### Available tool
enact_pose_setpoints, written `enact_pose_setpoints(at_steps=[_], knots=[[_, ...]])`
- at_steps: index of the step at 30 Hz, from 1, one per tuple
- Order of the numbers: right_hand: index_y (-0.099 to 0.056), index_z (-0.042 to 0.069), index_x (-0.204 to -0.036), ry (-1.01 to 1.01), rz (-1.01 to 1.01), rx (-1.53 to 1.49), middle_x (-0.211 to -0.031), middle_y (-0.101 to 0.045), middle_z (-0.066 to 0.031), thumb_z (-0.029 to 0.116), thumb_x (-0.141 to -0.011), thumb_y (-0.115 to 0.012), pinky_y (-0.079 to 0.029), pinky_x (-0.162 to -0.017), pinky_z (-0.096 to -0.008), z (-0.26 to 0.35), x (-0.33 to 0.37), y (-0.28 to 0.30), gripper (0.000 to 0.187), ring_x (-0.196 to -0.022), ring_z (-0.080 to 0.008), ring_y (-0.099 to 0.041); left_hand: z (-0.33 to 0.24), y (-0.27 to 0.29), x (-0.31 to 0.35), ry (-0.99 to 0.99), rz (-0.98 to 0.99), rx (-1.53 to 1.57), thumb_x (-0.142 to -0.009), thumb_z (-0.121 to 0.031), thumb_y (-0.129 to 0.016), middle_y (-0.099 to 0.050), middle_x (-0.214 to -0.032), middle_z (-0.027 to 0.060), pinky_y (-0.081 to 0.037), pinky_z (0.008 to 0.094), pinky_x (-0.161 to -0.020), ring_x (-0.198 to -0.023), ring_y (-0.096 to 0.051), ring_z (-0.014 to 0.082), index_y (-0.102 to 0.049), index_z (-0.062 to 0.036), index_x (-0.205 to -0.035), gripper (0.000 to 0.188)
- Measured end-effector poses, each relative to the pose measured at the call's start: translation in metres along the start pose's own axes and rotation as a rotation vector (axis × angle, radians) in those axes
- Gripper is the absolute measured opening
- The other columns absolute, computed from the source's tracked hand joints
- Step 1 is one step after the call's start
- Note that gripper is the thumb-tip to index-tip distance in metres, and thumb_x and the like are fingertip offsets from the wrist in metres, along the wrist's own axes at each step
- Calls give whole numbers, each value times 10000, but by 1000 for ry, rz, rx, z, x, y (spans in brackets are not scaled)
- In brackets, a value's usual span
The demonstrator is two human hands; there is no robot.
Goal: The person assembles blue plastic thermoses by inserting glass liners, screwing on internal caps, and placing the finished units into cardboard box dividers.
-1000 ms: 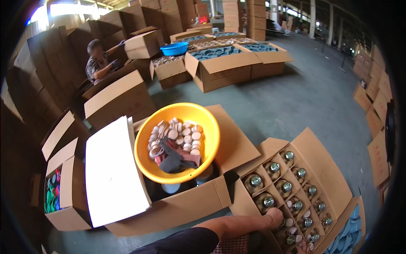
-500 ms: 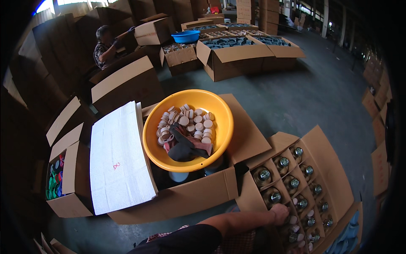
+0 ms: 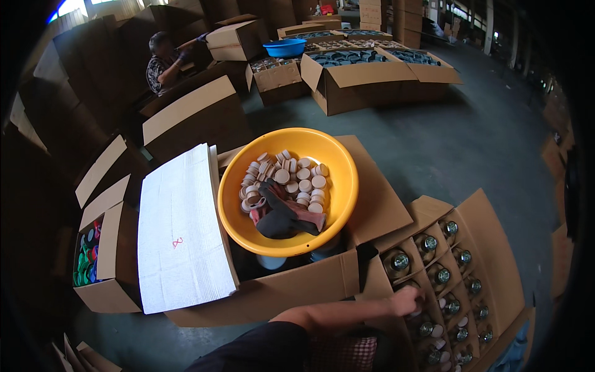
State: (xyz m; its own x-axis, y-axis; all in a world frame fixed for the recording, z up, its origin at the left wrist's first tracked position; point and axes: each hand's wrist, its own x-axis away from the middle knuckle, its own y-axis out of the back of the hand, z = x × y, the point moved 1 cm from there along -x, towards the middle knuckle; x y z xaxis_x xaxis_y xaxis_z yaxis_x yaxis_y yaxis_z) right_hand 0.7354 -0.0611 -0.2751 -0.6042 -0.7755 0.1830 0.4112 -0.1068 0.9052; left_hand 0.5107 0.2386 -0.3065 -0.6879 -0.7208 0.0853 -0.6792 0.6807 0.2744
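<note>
A grey-green floor (image 3: 396, 161) stretches across a warehouse walled on the left by tall, shadowed cartons (image 3: 87, 80). Toward the back, a row of open boxes (image 3: 372, 77) brims with blue pieces, while a co-worker (image 3: 162, 71) in a patterned top stands at the upper left, one arm raised to a box (image 3: 235, 42). In the foreground sits a long open carton (image 3: 291, 290), with a stack of white sheets (image 3: 183, 239) lying over its left part and a yellow basin (image 3: 348, 201) resting on its right. At the lower right, a divided box (image 3: 493, 239) stands with its flaps spread. A smaller blue basin (image 3: 285, 49) sits on the boxes behind. From the lower edge, a dark-sleeved arm (image 3: 338, 315) reaches right, its left hand (image 3: 407, 301) over the near-left cells of the divided box, fingers bent downward; whether they hold anything cannot be told. Clear bottles (image 3: 427, 243) stand upright in the cells around it, necks up. A dark and pink glove (image 3: 280, 222) lies in the yellow basin, against a heap of pale round caps (image 3: 282, 177); more small discs (image 3: 437, 331) lie among the nearer bottles.
</note>
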Motion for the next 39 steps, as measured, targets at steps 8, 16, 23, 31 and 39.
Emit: enact_pose_setpoints(at_steps=[8, 16, 23, 31, 39], knots=[[-575, 55, -1134, 212, -195, -285, -1057, -607, -175, 192, -768, -648, -453, -830, -430, 76, -48, -33, 398, -970, -353, -567, 39, 63, -25, -195, -257, -699, -639, -78, -617, -496, -1039, 153, -489, 412, -781, -999, -519, 341, -506, -35, -1069, 447], [-563, 101, -1097, 394, -76, -42, -1012, -562, -200, 235, -741, -666, -457, -746, -465, 150, -103, -87, 394, -909, -403, -551, 44, 68, -26, -232, -194, -821, -692, -78, -574, -510, -1005, 150, -501, 392, -764, -963, -540, 322, -507, -43, -1064, 379], [-596, 136, -1109, 391, -68, -2, -976, -577, -159, 302, -785, -641, -482, -705, -450, 162, -107, -90, 367, -846, -372, -581, 43, 94, -17, -194, -442, -510, -654, 6, -608, -578, -983, 170, -481, 423, -794, -917, -566, 362, -559, -45, -1042, 394], [-621, 119, -1035, 530, -269, -156, -878, -581, -109, 254, -735, -704, -495, -648, -382, 191, -109, -63, 339, -777, -282, -607, 20, 100, -17, -272, -335, -613, -670, -60, -694, -587, -1012, 129, -489, 385, -804, -925, -586, 321, -568, -70, -1080, 428], [-592, 40, -907, 651, -82, 28, -1223, -491, -226, 279, -834, -580, -529, -762, -418, 231, -141, -121, 251, -1004, -366, -566, 33, 101, -41, -373, -130, -908, -682, -47, -627, -580, -972, 139, -479, 411, -803, -907, -569, 336, -588, -49, -1001, 322]])
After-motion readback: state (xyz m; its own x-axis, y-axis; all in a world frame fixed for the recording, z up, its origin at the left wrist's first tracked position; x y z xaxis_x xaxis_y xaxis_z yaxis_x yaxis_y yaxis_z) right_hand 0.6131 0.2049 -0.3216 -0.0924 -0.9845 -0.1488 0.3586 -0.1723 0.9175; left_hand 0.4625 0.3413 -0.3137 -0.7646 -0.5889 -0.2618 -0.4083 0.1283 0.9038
